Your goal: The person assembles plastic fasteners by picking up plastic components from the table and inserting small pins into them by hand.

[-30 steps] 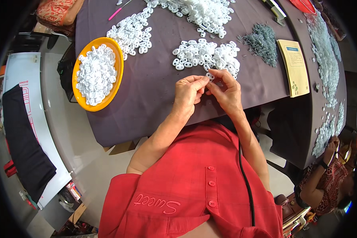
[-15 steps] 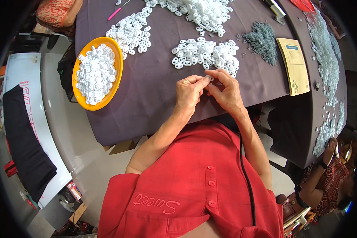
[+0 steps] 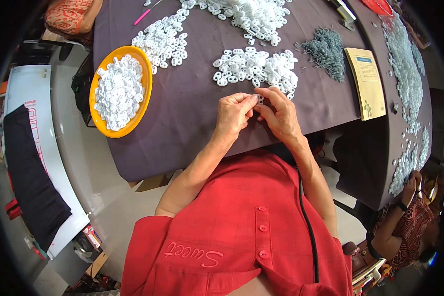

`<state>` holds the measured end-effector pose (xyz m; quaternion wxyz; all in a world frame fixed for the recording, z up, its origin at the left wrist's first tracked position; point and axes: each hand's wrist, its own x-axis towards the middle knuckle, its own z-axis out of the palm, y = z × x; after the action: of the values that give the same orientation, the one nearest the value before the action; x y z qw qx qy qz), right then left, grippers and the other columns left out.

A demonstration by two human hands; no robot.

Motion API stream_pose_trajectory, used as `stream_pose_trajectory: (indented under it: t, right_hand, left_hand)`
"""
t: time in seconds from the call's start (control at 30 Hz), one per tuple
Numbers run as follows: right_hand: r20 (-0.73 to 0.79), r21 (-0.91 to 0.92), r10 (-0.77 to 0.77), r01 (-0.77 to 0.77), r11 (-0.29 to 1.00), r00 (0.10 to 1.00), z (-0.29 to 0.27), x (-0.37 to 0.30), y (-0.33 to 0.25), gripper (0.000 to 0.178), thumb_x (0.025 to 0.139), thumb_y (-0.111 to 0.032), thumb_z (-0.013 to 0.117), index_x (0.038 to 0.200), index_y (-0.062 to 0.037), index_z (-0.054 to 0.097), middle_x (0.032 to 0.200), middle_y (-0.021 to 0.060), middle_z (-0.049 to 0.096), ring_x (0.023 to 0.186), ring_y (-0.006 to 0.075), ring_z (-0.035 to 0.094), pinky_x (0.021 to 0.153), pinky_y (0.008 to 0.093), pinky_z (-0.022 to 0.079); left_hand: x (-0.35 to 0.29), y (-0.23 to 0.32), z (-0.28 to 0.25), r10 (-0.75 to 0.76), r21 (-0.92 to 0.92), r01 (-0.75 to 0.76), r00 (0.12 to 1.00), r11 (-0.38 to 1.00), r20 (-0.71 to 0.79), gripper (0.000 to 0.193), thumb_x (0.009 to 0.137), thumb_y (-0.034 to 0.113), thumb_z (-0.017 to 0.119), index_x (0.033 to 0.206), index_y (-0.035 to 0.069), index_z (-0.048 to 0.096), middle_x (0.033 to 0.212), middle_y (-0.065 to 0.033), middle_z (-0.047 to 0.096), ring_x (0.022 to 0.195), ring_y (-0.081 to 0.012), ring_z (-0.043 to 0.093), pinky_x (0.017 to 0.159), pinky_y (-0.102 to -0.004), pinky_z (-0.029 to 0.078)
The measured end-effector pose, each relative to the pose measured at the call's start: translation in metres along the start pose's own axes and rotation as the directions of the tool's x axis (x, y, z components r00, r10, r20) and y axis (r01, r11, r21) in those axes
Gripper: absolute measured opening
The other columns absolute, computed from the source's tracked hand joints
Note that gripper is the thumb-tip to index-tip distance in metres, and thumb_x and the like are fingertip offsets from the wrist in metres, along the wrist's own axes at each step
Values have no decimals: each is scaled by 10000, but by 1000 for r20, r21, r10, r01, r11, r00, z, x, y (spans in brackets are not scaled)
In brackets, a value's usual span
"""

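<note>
A small white part (image 3: 260,100) sits pinched between the fingertips of the left hand (image 3: 234,116) and the right hand (image 3: 281,116), both closed on it just above the dark table (image 3: 192,113) and right beside the nearest pile (image 3: 254,66). The orange bowl (image 3: 99,121) to the left is already heaped with white pieces. Several loose heaps and a grey pile (image 3: 325,52) lie beyond, so I judge plenty is left.

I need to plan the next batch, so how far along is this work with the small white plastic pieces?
Looks done: the orange bowl is heaped with white pieces. In hand: the left hand and right hand pinch one small white piece together at the fingertips. Left: loose piles lie on the dark table, so plenty seems to remain.
</note>
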<state>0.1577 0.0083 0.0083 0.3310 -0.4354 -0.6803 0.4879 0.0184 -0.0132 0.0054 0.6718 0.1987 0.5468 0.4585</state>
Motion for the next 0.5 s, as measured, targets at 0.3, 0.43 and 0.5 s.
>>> stream_pose_trajectory:
  t: [0.3, 0.43, 0.5]
  right_hand:
    - [18, -35, -80, 80, 996, 997, 1, 1, 3, 250, 782, 3, 558, 1031, 21, 547, 872, 99, 537, 605, 169, 576, 541, 266, 475]
    - [5, -85, -93, 93, 992, 996, 3, 0, 3, 255, 781, 13, 551, 1036, 20, 544, 866, 108, 537, 615, 183, 576, 544, 268, 477]
    - [9, -106, -139, 139, 985, 990, 3, -1, 6, 254, 781, 16, 546, 1035, 20, 541, 859, 112, 536, 614, 195, 573, 539, 273, 478]
  left_hand:
    - [0, 4, -5, 6, 21, -6, 1000, 1000, 15, 127, 834, 126, 599, 782, 12, 617, 557, 5, 509, 380, -24, 395, 315, -172, 285]
    - [0, 1, -4, 13, -5, -13, 1000, 1000, -22, 117, 832, 114, 599, 779, 12, 622, 560, 2, 515, 382, -29, 407, 315, -177, 294]
    - [0, -1, -4, 25, -7, -26, 999, 1000, -30, 116, 830, 111, 600, 776, 11, 623, 559, 1, 515, 381, -32, 410, 315, -180, 298]
